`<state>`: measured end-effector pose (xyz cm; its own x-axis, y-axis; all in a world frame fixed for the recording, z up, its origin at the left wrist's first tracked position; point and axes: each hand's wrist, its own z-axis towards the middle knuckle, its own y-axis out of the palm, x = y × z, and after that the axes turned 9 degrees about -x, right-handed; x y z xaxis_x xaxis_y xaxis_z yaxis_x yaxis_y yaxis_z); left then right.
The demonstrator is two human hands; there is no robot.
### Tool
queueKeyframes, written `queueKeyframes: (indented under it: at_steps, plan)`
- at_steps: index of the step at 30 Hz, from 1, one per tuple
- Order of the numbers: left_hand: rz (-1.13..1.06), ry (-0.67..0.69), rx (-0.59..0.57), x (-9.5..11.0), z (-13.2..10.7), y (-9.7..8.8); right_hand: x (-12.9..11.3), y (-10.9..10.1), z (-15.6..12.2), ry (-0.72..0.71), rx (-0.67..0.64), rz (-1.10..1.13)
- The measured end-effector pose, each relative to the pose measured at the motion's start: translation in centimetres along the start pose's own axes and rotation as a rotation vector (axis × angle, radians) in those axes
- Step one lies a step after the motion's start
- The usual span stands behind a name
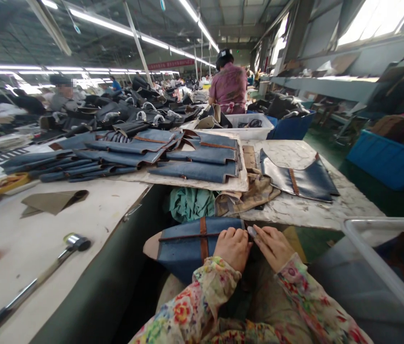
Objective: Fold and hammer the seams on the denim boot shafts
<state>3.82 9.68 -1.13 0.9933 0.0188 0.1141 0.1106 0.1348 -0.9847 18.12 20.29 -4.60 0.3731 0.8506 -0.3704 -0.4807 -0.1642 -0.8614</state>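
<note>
A blue, leather-like piece with crossed brown strips (182, 246) sits over the person's lap. The left hand (232, 249) curls its fingers over the piece's right end; the right hand (272, 246) keeps its fingers close together at that edge (whether they pinch it, I cannot tell). To the left, a silver-and-black-headed hammer (76, 242) lies on a pale counter (103, 205). Beyond are crumpled green cloth (191, 204), stacked flat blue pieces (200, 154) and a co-worker in purple (228, 90).

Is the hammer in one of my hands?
No, the hammer lies on the pale tabletop, with the left hand on the blue piece and the right hand at its end.
</note>
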Motion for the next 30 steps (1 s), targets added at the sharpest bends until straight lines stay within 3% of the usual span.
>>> queueKeyframes:
  at_steps: [6,13,20,30]
  plan:
    - [-0.075,0.006,0.064,-0.7,-1.1,0.1,-2.0,-1.5,0.8,-0.121,0.009,-0.145]
    - [-0.048,-0.035,0.134,-2.3,-2.5,0.2,-2.7,0.6,1.1,-0.137,0.004,-0.183]
    - [-0.045,-0.035,0.21,-3.9,-3.8,0.0,-6.9,0.2,2.1,-0.145,-0.078,-0.153]
    - [0.009,-0.076,0.319,-7.5,-7.9,-0.7,-11.3,3.8,4.2,-0.244,-0.153,-0.173]
